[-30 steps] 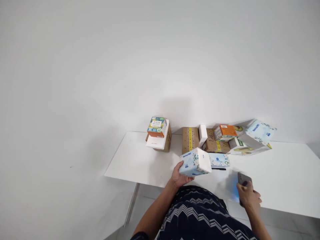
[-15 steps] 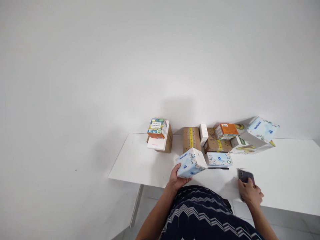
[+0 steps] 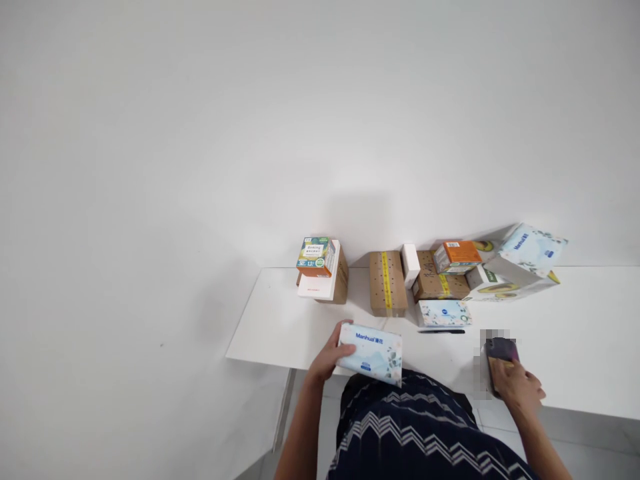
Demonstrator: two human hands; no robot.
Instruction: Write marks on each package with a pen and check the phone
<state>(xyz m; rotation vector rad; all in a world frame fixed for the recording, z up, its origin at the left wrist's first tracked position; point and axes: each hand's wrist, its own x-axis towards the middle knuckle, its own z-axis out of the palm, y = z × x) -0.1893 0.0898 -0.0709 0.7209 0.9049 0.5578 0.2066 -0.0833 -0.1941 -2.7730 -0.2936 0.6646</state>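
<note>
Two hands work low in the frame, well apart. The left hand (image 3: 330, 353) grips a pale blue tissue pack (image 3: 371, 353) at the near table (image 3: 280, 327) edge, lower centre. The right hand (image 3: 517, 387), lower right, is closed around a dark phone (image 3: 501, 353). Farther back lie a black pen (image 3: 441, 331), another tissue pack (image 3: 443, 313), then cardboard boxes (image 3: 387, 283) along the wall.
</note>
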